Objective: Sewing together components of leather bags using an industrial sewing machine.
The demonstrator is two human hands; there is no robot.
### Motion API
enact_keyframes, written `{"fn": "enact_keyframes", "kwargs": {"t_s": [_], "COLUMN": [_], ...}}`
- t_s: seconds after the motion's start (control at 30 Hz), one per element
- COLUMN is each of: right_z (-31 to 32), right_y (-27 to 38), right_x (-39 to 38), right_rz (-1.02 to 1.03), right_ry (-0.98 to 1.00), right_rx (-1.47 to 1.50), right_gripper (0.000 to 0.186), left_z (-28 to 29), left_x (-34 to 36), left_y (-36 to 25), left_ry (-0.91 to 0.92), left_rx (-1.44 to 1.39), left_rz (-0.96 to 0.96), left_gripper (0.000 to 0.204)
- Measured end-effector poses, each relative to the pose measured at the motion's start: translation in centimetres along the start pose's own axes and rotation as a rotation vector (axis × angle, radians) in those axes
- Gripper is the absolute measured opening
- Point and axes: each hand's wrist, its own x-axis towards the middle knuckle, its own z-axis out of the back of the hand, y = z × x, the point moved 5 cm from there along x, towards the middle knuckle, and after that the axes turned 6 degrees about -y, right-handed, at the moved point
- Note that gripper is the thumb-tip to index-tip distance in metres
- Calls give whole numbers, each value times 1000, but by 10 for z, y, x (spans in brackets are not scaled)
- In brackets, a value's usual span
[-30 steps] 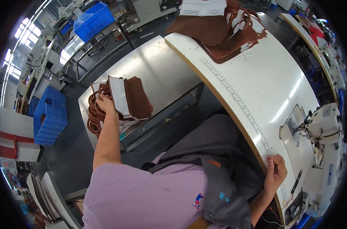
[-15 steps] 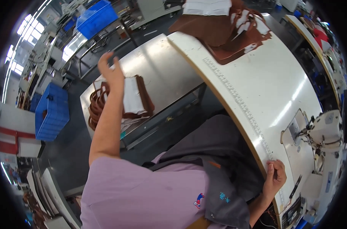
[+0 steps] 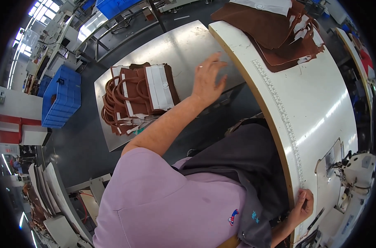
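Observation:
My left hand [image 3: 208, 80] hangs in the air over the metal side table, near the edge of the white sewing table. Its fingers are spread, a ring on one of them, and it holds nothing. To its left lies a stack of brown leather bag panels [image 3: 134, 89] with looped handles and white strips. Down at the front edge of the white table [image 3: 320, 93], my right hand [image 3: 302, 206] rests with its fingers curled in; nothing shows in them. A larger pile of brown leather pieces [image 3: 274, 37] with white parts lies at the table's far end.
A sewing machine [image 3: 357, 171] stands at the right on the white table, near a printed ruler scale [image 3: 279, 111]. A dark slim tool [image 3: 316, 219] lies by my right hand. Blue crates [image 3: 62, 97] stand at the left. The metal side table [image 3: 184, 49] adjoins the white one.
My left hand has swung right, from above the handled stack to beside the white table's edge. The view has shifted too. My right hand stays at the table edge.

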Motion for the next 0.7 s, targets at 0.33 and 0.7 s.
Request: {"fn": "enact_keyframes", "kwargs": {"t_s": [0.33,0.7], "right_z": [0,0], "right_y": [0,0], "right_x": [1,-2], "right_rz": [-39,-1], "right_ry": [4,-10], "right_rx": [24,38], "right_gripper": [17,16], "left_z": [136,69], "left_x": [-74,17], "left_y": [206,156], "left_ry": [517,152], "left_rx": [1152,95], "left_rz": [582,692], "left_gripper": [43,33]}}
